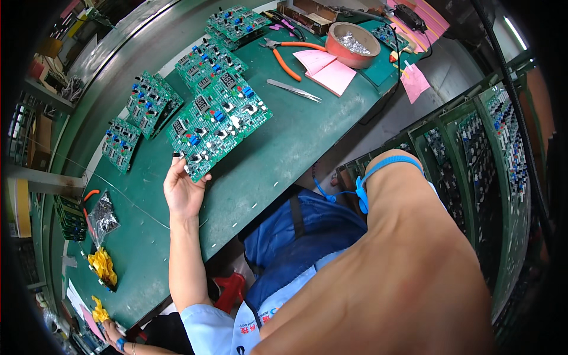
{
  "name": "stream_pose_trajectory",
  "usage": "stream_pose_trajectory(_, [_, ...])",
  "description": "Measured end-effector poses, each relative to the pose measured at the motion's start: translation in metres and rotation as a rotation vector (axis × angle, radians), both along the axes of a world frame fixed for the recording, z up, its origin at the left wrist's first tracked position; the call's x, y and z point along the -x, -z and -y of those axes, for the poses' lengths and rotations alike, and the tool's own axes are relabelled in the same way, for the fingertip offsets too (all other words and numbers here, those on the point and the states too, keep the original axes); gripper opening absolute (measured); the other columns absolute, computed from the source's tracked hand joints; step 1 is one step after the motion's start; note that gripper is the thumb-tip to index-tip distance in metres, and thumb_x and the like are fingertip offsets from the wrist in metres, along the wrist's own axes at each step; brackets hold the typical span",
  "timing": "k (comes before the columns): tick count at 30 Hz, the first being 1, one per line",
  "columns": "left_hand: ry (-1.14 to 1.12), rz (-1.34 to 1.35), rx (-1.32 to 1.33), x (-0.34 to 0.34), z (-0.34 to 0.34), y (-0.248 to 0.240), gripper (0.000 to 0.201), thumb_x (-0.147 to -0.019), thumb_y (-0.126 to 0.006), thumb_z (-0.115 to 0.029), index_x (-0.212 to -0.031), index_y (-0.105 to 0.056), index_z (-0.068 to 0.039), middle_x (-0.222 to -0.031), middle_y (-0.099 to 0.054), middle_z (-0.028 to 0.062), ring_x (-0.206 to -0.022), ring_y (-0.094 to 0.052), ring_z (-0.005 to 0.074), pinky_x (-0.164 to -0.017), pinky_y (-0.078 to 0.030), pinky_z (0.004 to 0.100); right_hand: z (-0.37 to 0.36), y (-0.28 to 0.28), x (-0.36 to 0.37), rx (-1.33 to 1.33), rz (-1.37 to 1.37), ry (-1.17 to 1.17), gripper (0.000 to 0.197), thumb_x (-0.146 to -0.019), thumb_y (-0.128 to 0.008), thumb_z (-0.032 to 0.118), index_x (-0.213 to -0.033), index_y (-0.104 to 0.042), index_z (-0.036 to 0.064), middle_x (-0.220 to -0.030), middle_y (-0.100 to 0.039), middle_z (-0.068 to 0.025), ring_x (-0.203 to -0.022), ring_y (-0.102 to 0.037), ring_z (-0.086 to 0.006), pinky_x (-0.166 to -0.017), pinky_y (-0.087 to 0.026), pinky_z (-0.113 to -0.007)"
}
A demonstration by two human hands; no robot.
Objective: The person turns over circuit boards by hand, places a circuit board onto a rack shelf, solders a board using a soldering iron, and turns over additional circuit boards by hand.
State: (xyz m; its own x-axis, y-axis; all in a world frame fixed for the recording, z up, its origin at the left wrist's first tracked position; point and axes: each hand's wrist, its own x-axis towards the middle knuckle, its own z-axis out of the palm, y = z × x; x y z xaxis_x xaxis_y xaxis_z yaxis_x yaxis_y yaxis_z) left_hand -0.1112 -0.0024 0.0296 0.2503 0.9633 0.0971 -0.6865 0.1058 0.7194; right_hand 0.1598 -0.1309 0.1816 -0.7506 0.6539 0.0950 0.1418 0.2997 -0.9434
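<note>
Left hand (184,192) has fingers clamped on green board (220,126) at its left end, long axis roughly parallel to the counter (299,139) near edge; right fingers hidden, can't tell.

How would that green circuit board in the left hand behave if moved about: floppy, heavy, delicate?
The green circuit board is probably stiff: it looks flat though the left hand grips it only near one end. It seems fairly light, since one visible hand holds it. Its raised blue parts could snag or break if knocked.
</note>
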Motion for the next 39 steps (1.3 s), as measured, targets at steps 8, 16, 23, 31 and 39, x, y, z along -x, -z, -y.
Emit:
stream_pose_trajectory(8, [0.014,-0.031,0.012,0.004,0.0,0.004,0.028,-0.076,-0.036,-0.011,-0.103,-0.04,-0.006,-0.092,-0.054,0.0044,-0.073,-0.054,0.0172,-0.051,-0.042,0.0298,-0.032,0.025,0.025,-0.258,-0.372,-0.087,0.007,-0.065,-0.054,0.004,-0.072,-0.054,0.0028,-0.075,-0.051,-0.0134,-0.063,-0.05,-0.0229,-0.058,-0.04,-0.032])
stream_pose_trajectory(16, [0.033,-0.025,0.059,0.001,0.006,0.014,0.031,-0.076,-0.035,-0.011,-0.107,-0.038,-0.005,-0.094,-0.053,0.0064,-0.072,-0.055,0.018,-0.051,-0.046,0.0308,-0.045,0.058,0.039,-0.512,-0.749,-0.182,0.007,-0.062,-0.055,0.001,-0.068,-0.053,0.0037,-0.074,-0.05,-0.012,-0.063,-0.05,-0.0222,-0.058,-0.039,-0.033])
stream_pose_trajectory(23, [0.157,0.008,0.156,-0.027,0.01,0.027,0.035,-0.075,-0.036,-0.01,-0.109,-0.036,-0.004,-0.092,-0.054,0.0089,-0.07,-0.056,0.0192,-0.05,-0.048,0.0312,-0.074,0.131,-0.015,-0.337,-0.56,0.759,0.01,-0.068,-0.054,0.0,-0.072,-0.045,0.0029,-0.076,-0.048,-0.0043,-0.069,-0.046,-0.0095,-0.066,-0.037,-0.022])
stream_pose_trajectory(31, [0.206,0.006,0.199,-0.036,0.014,0.042,0.034,-0.075,-0.036,-0.011,-0.108,-0.037,-0.005,-0.093,-0.054,0.0073,-0.072,-0.056,0.0176,-0.051,-0.047,0.0303,-0.083,0.167,-0.016,-0.192,-0.274,0.805,0.02,-0.074,-0.05,0.01,-0.091,-0.05,-0.0007,-0.079,-0.054,-0.0059,-0.075,-0.05,-0.0113,-0.07,-0.039,-0.024])
stream_pose_trajectory(39, [0.237,0.011,0.212,-0.043,0.013,0.046,0.032,-0.075,-0.036,-0.012,-0.106,-0.038,-0.005,-0.091,-0.054,0.0071,-0.071,-0.055,0.0175,-0.051,-0.046,0.0304,-0.081,0.169,-0.014,-0.163,-0.271,0.774,0.022,-0.074,-0.049,0.009,-0.092,-0.051,-0.0029,-0.082,-0.056,-0.0069,-0.078,-0.051,-0.0113,-0.074,-0.039,-0.025])
